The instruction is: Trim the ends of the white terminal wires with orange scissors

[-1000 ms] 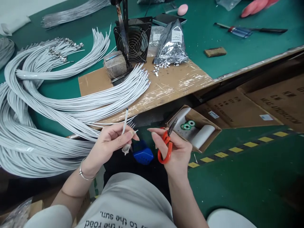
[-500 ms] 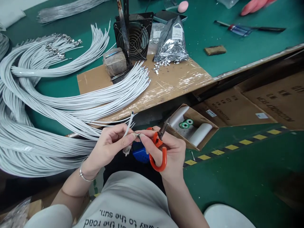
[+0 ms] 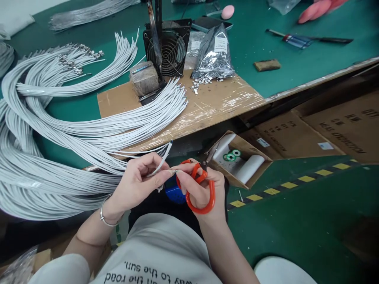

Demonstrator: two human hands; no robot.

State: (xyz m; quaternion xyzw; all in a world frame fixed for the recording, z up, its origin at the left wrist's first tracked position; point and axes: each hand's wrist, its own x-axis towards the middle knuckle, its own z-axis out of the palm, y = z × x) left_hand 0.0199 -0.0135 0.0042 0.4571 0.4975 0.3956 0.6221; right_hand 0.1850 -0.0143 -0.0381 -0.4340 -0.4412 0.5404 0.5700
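My left hand (image 3: 137, 181) is closed on a white cable (image 3: 164, 158), whose dark-tipped end sticks up past the fingers. Thumb and forefinger of that hand pinch the fine end of a wire, too small to make out well. My right hand (image 3: 204, 189) has orange-handled scissors (image 3: 211, 199) hooked over its fingers, blades pointing up and away. Its thumb and forefinger also pinch at the same spot, fingertips meeting my left ones. To the left, a large bundle of white cables (image 3: 68, 177) hangs over the table edge.
On the green table (image 3: 245, 43) are a fan (image 3: 168, 55), a wrapped block (image 3: 144, 80), a silver bag (image 3: 213, 55) with small metal parts spilled on cardboard (image 3: 225, 94), and a screwdriver (image 3: 296, 39). Below stands an open carton (image 3: 257, 171) with rolls and green-rimmed spools.
The scissors have turned in my right hand, their handle loop shifting slightly right and the blades tilting further over. The cable end in my left hand leans more to the right.
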